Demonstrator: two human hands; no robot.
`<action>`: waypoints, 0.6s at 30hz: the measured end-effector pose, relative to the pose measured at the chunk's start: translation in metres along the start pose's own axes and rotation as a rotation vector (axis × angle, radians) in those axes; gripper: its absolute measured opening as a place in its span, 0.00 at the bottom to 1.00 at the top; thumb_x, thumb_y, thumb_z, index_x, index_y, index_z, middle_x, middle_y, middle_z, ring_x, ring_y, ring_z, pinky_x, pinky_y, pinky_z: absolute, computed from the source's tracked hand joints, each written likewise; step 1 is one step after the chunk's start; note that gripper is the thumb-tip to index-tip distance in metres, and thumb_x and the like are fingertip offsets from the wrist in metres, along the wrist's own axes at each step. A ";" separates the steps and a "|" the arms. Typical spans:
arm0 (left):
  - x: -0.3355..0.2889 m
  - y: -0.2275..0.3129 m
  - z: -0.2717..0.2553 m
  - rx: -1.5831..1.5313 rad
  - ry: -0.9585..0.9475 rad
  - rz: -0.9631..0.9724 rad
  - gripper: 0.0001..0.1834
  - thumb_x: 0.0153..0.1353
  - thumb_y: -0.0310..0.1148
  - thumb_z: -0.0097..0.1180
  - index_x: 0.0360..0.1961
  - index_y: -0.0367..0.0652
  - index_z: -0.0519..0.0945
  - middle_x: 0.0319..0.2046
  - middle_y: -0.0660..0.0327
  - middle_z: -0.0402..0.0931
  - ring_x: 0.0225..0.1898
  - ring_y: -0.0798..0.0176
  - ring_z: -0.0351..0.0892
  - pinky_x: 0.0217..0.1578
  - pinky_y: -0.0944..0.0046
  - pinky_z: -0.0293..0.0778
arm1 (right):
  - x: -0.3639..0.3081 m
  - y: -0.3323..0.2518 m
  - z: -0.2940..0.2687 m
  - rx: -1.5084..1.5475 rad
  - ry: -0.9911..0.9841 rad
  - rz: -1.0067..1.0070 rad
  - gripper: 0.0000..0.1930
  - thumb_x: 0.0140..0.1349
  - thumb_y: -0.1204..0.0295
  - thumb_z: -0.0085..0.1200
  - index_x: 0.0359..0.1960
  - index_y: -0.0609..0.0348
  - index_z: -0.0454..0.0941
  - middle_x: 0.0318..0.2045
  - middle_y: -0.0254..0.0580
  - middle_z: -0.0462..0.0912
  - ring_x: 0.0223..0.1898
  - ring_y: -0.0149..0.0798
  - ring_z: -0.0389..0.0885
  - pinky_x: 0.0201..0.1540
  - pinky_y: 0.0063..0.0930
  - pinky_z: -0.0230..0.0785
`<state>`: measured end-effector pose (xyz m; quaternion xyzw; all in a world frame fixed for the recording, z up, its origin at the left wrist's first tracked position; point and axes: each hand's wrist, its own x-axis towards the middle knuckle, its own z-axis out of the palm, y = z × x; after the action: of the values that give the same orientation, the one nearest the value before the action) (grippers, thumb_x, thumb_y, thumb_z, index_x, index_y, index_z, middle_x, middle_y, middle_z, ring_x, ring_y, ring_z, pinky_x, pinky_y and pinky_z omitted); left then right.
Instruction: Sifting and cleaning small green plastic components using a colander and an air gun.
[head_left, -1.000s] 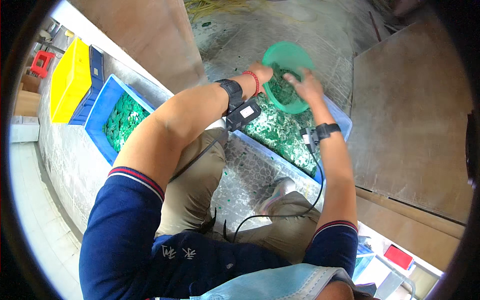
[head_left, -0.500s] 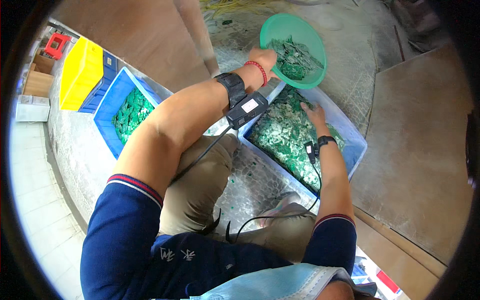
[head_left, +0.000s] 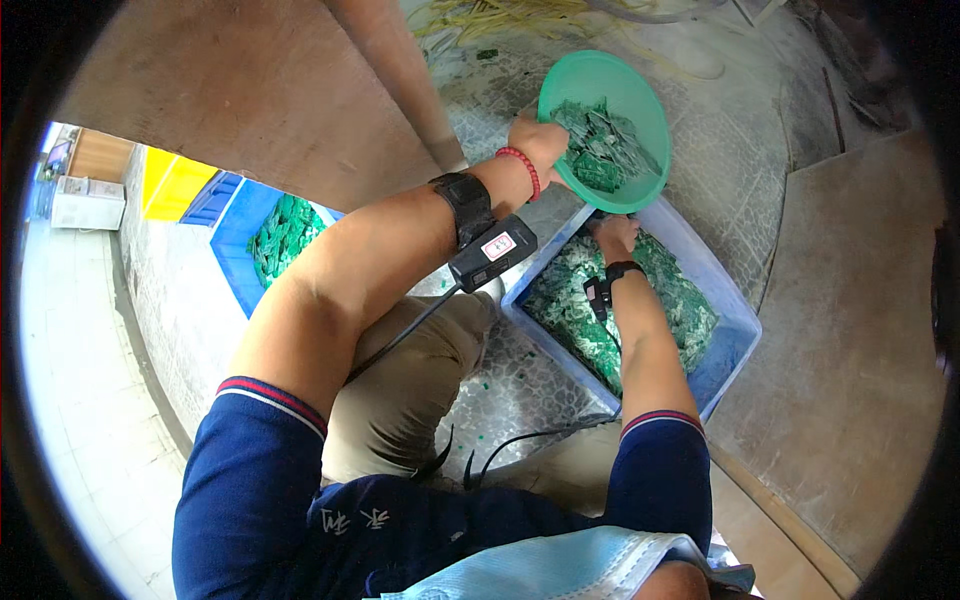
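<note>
Brimming green basin [head_left: 640,100], pale-blue crate [head_left: 735,320] half-full.

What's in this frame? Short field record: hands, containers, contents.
left hand: grips rim of green bowl, held above the crate
right hand: down in blue crate, on the pieces
bowl contents: small green pieces
crate contents: pale green pieces
second blue crate: to the person's left, also holds green pieces
</note>
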<state>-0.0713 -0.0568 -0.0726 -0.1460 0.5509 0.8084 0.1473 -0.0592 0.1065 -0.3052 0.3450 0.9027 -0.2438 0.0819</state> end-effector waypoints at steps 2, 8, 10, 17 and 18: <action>-0.002 0.001 -0.001 0.011 0.010 0.012 0.14 0.44 0.15 0.44 0.36 0.27 0.69 0.34 0.49 0.70 0.32 0.46 0.74 0.29 0.39 0.74 | 0.000 -0.005 -0.011 -0.076 -0.115 -0.007 0.29 0.48 0.60 0.55 0.53 0.49 0.61 0.52 0.53 0.59 0.52 0.50 0.62 0.50 0.37 0.62; -0.002 -0.001 0.001 0.030 0.011 0.014 0.14 0.44 0.16 0.44 0.36 0.28 0.70 0.34 0.50 0.71 0.33 0.47 0.75 0.30 0.41 0.75 | 0.031 0.020 0.009 -0.117 -0.112 -0.299 0.31 0.49 0.54 0.52 0.55 0.48 0.60 0.58 0.46 0.57 0.56 0.44 0.60 0.59 0.39 0.50; 0.003 -0.002 -0.002 0.046 0.004 -0.034 0.14 0.43 0.16 0.45 0.36 0.28 0.70 0.35 0.50 0.71 0.33 0.47 0.75 0.31 0.43 0.75 | 0.018 0.017 -0.003 -0.126 -0.127 -0.277 0.33 0.48 0.53 0.52 0.56 0.50 0.58 0.58 0.45 0.57 0.57 0.45 0.59 0.60 0.38 0.47; 0.060 -0.044 -0.036 0.418 -0.142 0.201 0.14 0.45 0.17 0.46 0.36 0.27 0.70 0.35 0.49 0.71 0.34 0.47 0.75 0.30 0.45 0.76 | 0.023 0.048 0.019 0.442 -0.050 -0.254 0.39 0.32 0.69 0.64 0.50 0.70 0.62 0.45 0.56 0.71 0.45 0.44 0.71 0.51 0.30 0.58; 0.055 -0.044 -0.032 0.312 -0.098 0.126 0.13 0.45 0.17 0.46 0.36 0.28 0.70 0.34 0.49 0.71 0.33 0.47 0.75 0.30 0.45 0.76 | 0.020 0.053 0.019 0.437 -0.046 -0.248 0.39 0.32 0.69 0.64 0.50 0.70 0.62 0.45 0.56 0.71 0.45 0.44 0.71 0.51 0.30 0.58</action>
<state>-0.1016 -0.0673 -0.1426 -0.0472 0.6700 0.7268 0.1438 -0.0397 0.1424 -0.3483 0.2357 0.8619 -0.4488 -0.0047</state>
